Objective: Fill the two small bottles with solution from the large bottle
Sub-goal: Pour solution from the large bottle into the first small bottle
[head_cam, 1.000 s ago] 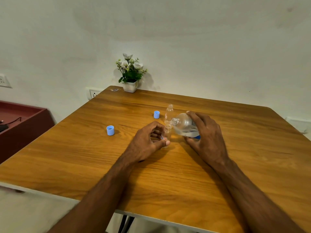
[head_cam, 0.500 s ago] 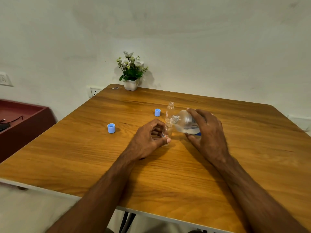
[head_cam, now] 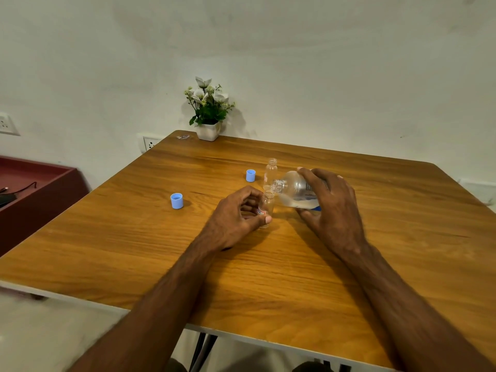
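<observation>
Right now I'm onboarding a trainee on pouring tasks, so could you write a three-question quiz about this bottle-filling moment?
1. True or false: the large bottle, gripped by the right hand, is tilted with its mouth toward the near small bottle.
2. How many blue caps lie on the table?
A. one B. two C. three
3. Fill in: the left hand holds the near small bottle, while the far small bottle stands ____.

Key: 1 true; 2 B; 3 untouched
</observation>
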